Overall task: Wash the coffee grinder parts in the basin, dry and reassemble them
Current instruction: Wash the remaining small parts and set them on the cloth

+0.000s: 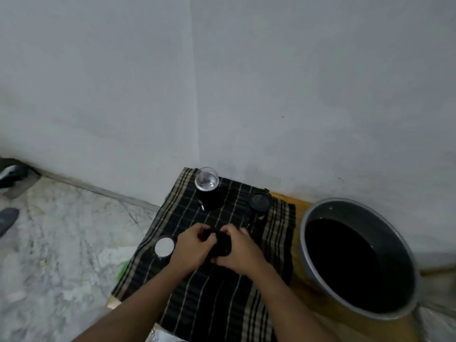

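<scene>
Fingers of the left hand [191, 246] and right hand [244, 254] are curled round a black grinder part [221, 246], held over the striped cloth [222, 297] beside the grey basin [305, 219].

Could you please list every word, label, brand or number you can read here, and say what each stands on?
No text can be read anywhere.
The grinder body, white-topped cap, round black part, striped cloth and grey basin show no print.
The black part gripped by the left hand and right hand is too dark and blurred to tell.
</scene>
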The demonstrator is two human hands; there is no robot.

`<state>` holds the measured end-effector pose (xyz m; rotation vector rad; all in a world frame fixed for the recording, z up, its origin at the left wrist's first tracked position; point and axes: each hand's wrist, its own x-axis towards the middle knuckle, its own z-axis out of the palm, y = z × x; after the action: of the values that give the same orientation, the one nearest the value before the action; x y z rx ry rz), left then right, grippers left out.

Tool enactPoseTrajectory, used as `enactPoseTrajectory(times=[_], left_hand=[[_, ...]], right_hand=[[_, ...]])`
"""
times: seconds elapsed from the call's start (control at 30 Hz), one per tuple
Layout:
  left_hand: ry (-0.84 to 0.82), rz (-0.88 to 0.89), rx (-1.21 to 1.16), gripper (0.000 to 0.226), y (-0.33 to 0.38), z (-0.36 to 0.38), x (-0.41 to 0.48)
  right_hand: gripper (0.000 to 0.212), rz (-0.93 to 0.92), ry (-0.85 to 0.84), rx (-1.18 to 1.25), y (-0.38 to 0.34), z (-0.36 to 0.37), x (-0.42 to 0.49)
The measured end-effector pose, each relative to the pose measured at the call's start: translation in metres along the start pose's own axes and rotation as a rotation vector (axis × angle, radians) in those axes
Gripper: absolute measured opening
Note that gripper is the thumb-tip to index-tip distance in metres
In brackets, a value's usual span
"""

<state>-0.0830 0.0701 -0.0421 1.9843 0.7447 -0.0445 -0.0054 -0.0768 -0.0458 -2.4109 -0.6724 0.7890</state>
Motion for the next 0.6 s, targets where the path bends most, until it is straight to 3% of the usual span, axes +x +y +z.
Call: enactPoseTrajectory(times=[0.17,0.33,0.6], left_hand=[[-0.019,0.073,0.322,0.051,-0.029,-0.014,-0.007],[-0.129,0.080,0.420,0.037,-0.039,-0.006,-0.006],[-0.173,0.075,0.525,0.030,-0.049,0.009,-0.003]], right_hand=[[0.071,-0.074,-0.004,-0.315,-0.007,0.038,0.009],[0.053,-0.061,-0.017,-0.398,0.003,0.049,0.006],[0.052,-0.003,-0.045,-0.458,0.005,0.054,0.000]])
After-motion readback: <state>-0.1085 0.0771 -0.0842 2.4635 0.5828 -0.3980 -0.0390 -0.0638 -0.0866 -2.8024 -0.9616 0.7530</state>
